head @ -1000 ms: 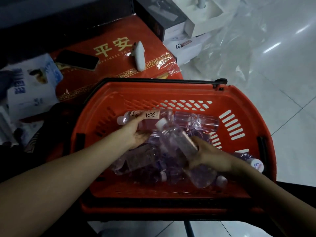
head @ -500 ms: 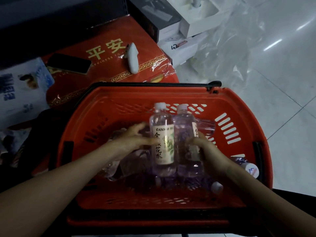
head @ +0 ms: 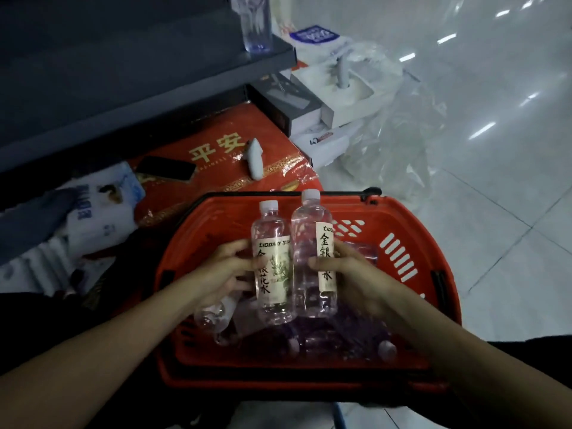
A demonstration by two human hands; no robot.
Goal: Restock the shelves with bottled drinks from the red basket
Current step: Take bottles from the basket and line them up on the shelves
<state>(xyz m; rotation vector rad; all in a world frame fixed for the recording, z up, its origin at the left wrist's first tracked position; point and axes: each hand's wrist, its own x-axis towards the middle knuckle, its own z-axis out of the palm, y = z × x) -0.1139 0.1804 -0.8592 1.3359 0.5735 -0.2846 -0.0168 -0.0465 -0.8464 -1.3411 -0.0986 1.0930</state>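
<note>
Head view: the left hand [head: 227,270] grips one upright clear bottle [head: 272,264] and the right hand [head: 349,274] grips a second bottle [head: 313,255], side by side above the red basket [head: 399,305]. More bottles [head: 309,339] lie in the basket. Behind it: a red box [head: 216,168] bearing a phone [head: 166,168], and a grey shelf [head: 139,66].

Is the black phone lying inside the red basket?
No, the black phone lies on the red box beyond the red basket, outside its rim.
</note>
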